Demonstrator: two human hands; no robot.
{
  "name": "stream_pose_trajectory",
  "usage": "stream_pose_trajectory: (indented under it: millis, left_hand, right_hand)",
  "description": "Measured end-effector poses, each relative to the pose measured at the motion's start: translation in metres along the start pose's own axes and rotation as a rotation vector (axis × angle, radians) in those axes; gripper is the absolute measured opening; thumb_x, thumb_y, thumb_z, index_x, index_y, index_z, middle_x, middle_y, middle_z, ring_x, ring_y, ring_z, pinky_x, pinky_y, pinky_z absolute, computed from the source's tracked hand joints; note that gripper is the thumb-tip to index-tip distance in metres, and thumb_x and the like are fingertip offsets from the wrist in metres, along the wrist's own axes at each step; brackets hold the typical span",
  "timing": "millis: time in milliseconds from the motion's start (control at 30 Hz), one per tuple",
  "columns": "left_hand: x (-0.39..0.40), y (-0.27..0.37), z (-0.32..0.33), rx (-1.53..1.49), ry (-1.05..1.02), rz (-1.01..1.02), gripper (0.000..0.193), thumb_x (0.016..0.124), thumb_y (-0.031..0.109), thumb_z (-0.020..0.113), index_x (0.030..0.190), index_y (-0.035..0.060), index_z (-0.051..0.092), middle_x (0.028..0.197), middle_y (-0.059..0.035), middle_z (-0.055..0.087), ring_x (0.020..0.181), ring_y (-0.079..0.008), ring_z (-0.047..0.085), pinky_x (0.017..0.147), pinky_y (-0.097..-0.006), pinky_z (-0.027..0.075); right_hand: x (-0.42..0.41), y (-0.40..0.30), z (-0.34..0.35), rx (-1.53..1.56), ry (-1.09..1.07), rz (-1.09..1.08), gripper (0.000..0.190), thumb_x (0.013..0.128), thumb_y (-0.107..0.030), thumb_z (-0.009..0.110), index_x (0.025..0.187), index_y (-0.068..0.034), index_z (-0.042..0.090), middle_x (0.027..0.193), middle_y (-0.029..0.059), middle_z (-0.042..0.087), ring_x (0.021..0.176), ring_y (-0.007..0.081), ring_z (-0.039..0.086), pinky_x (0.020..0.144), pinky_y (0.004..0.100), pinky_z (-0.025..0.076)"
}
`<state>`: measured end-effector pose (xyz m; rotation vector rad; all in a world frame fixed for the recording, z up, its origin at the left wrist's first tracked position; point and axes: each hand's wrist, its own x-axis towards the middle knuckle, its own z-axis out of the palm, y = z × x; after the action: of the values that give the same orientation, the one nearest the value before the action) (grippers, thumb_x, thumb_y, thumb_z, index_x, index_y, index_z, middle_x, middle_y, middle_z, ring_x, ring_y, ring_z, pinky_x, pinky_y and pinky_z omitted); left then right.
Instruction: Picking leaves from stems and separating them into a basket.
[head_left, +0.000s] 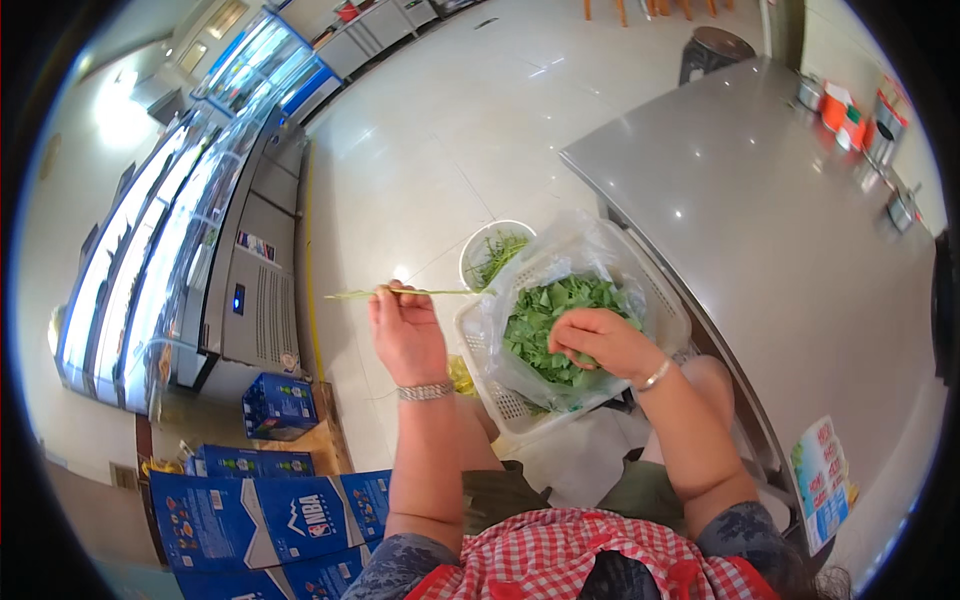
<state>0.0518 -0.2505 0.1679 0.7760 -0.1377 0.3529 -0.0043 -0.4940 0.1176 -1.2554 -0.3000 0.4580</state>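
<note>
My left hand (409, 330) pinches a long thin green stem (442, 292) between thumb and fingers; it lies nearly level, its right end by the rim of a clear plastic bag (506, 352). Over the leafy greens (559, 300) in that bag is my right hand (600, 341), fingers curled, with a bit of green at the fingertips. The opened bag sits in a white perforated plastic basket (517, 424) in front of me. Beyond the basket's left corner, a white round bucket (469, 244) on the floor holds thin green stems (502, 255).
A steel table (705, 180) runs along the right, with small containers (844, 116) at its far edge. Glass-fronted display coolers (180, 247) line the left. Blue cardboard boxes (281, 405) stand at lower left. A dark stool (716, 49) is beyond the table, and a yellow bag (461, 375) lies beside the basket.
</note>
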Motion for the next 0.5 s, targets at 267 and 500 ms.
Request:
stream_pose_trajectory:
  millis: [267, 500]
  left_hand:
    - [0.094, -0.038, -0.053, 0.896, -0.135, 0.137, 0.004, 0.091, 0.007, 0.053, 0.094, 0.0041, 0.054, 0.081, -0.0016, 0.058, 0.065, -0.0096, 0.050, 0.060, -0.0243, 0.044]
    - [0.164, -0.154, -0.150, 1.679, -0.556, -0.297, 0.027, 0.089, 0.017, 0.055, 0.110, 0.0016, 0.061, 0.095, -0.0182, 0.065, 0.080, -0.0239, 0.065, 0.070, -0.0331, 0.051]
  right_hand:
    - [0.003, 0.030, -0.018, -1.145, 0.367, -0.160, 0.042, 0.079, -0.025, 0.066, 0.114, -0.002, 0.059, 0.117, 0.0152, 0.054, 0.108, 0.0322, 0.050, 0.092, 0.0404, 0.040]
    - [0.027, 0.028, -0.017, -1.111, 0.244, -0.070, 0.043, 0.077, -0.024, 0.067, 0.114, -0.002, 0.059, 0.118, 0.0148, 0.054, 0.110, 0.0327, 0.050, 0.094, 0.0405, 0.039]
